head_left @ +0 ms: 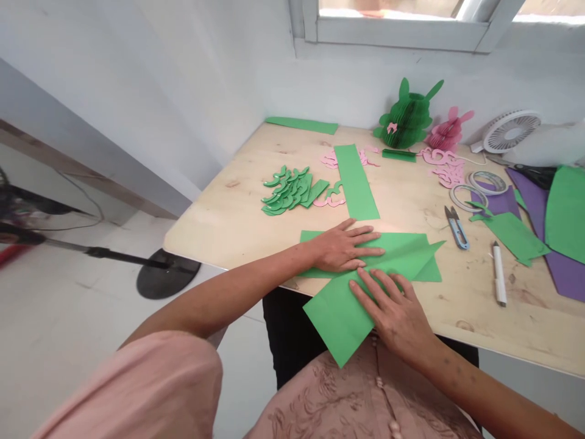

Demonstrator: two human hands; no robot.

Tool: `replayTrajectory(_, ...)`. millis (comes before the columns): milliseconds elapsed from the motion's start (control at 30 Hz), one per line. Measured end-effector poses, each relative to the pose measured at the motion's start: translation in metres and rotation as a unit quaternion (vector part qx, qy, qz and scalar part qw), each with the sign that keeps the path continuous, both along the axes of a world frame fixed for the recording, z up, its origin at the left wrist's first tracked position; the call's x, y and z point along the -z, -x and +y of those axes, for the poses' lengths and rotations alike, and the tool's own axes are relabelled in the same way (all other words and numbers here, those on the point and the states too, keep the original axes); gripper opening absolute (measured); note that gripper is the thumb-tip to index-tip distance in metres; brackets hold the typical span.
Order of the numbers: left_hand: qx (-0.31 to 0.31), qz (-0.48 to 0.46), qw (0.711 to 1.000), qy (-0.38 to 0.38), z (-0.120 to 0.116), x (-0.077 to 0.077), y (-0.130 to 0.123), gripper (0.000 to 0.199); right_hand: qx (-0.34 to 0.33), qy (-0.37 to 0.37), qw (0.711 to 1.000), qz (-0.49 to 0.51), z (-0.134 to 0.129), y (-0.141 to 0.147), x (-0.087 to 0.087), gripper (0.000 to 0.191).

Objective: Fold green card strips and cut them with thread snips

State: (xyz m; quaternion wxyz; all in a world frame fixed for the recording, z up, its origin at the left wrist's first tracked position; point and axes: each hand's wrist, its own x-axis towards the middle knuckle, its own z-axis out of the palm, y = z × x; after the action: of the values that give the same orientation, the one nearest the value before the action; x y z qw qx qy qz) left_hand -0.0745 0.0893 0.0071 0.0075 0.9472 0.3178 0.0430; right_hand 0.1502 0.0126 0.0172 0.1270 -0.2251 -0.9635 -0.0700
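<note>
A sheet of green paper point(406, 250) lies at the table's front edge, with a folded flap that crosses it diagonally and hangs past the edge toward my lap. My left hand point(340, 247) rests flat on the sheet, fingers spread and pointing right. On the folded flap point(340, 314) lies my right hand point(395, 305), palm down, its fingers stretched out and slightly apart along the slanting crease. Just beyond my left fingertips is a long green paper strip point(356, 183), partly over some pink cut-outs point(329, 158).
Curved green cut-outs point(287, 190) are piled left of the strip. To the right lie thread snips point(457, 228), a white marker point(499, 274), tape rolls point(488, 183) and purple paper point(567, 274). Green point(406, 119) and pink paper figures point(445, 131) stand by the wall beside a small fan point(512, 131).
</note>
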Motion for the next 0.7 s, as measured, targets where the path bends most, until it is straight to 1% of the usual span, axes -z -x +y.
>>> replayTrajectory(333,-0.008,0.008,1.0,0.01,-0.001,-0.005,-0.001,0.049,0.008,0.024,1.0,0.014,-0.013,-0.002,0.01,0.04)
replayTrajectory(700,-0.008,0.015,1.0,0.018,-0.002,-0.008,-0.001,0.049,0.015,0.034,0.999,0.012,-0.019,-0.006,0.011,0.041)
